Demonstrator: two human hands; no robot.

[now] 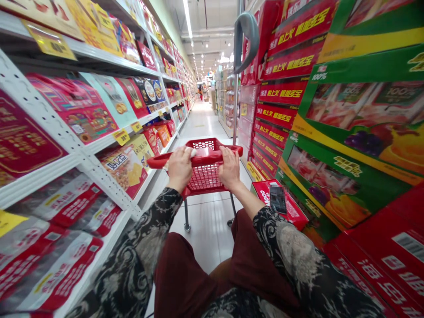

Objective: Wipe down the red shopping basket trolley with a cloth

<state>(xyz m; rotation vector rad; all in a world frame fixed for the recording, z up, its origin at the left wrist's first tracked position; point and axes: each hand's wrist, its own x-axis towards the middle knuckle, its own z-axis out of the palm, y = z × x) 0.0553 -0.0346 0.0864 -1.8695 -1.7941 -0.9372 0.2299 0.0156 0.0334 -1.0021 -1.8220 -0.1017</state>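
Note:
Straight ahead of me stands a red shopping cart (207, 176) with a perforated plastic basket and grey legs on castors. Its red handle (207, 154) runs across in front of my body. My left hand (180, 168) is wrapped over the left part of this handle, and something small and white shows by its thumb. On the right part, my right hand (229, 168) is closed round the handle too. The fingertips of both hands are partly hidden behind the bar. Both forearms are in dark patterned sleeves.
White shelves (142, 121) with boxed and bagged goods line the left side. Stacked red cartons (281, 92) and green juice boxes (357, 145) rise close on the right. A metal post (235, 106) with a grey loop stands beside the cart. The tiled aisle (202, 115) runs far ahead.

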